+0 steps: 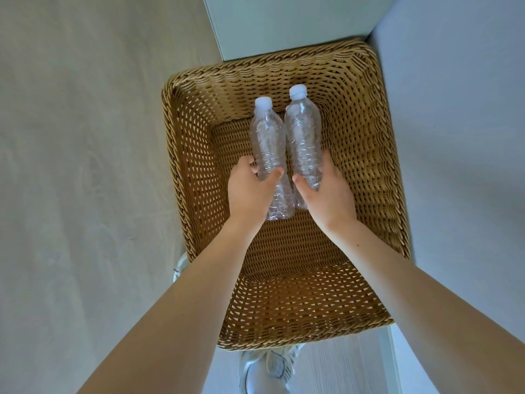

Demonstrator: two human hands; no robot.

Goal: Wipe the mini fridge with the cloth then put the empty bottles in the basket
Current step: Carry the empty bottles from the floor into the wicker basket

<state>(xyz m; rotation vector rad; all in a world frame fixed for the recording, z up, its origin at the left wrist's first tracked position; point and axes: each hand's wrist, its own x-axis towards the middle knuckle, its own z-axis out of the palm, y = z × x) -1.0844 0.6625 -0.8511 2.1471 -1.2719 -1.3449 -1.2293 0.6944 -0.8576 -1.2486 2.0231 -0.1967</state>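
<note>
The left bottle (267, 143) is clasped near its base by the left grip (250, 191), the right bottle (302, 137) by the right grip (326, 191) — both are held side by side over the wicker basket (170, 123) floor.

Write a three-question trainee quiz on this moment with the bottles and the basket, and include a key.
1. Multiple choice: what does the left hand hold? A) a cloth B) a clear plastic bottle C) nothing
2. True or false: the right hand grips a second bottle with its white cap on.
3. Fill in the blank: both hands hold their bottles over the inside of the woven ____.

Key: 1 B; 2 true; 3 basket
</note>
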